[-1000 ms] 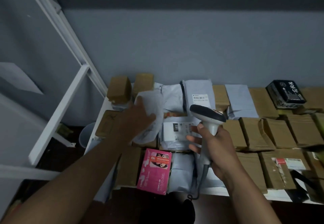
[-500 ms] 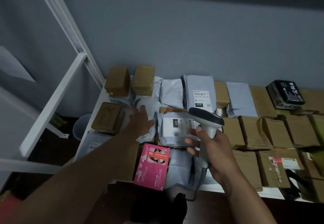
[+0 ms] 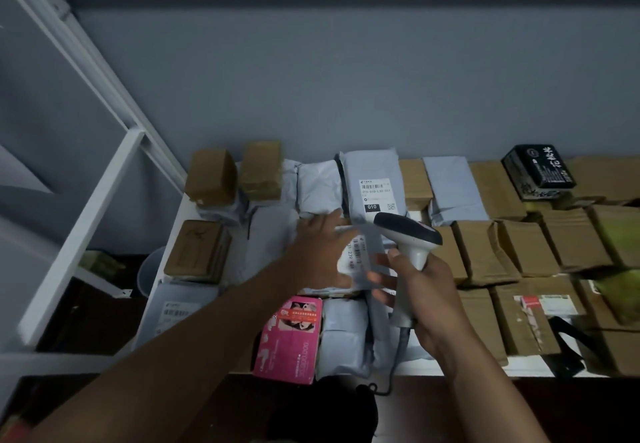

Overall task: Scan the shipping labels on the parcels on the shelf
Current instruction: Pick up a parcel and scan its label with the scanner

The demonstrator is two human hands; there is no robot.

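Observation:
My right hand [image 3: 427, 295] grips the handle of a white barcode scanner [image 3: 408, 233] with a dark head that points left and down. Just left of it my left hand [image 3: 317, 252] holds a grey mailer [image 3: 362, 262] by its left side, tilted, with its barcode label facing the scanner. Behind them lies another grey mailer [image 3: 374, 182] with a label marked 010. The parcels fill a white shelf [image 3: 485, 371].
A pink box [image 3: 291, 335] sits at the shelf's front edge. Brown cartons [image 3: 485, 255] cover the right half, with a black box [image 3: 538, 172] at the back. Small brown boxes [image 3: 197, 252] stand at the left. A white frame post [image 3: 86, 227] slants on the left.
My left hand laid the white crumpled bag down at the left, moved right and took hold of the labelled grey mailer, turning it. The scanner stayed over it.

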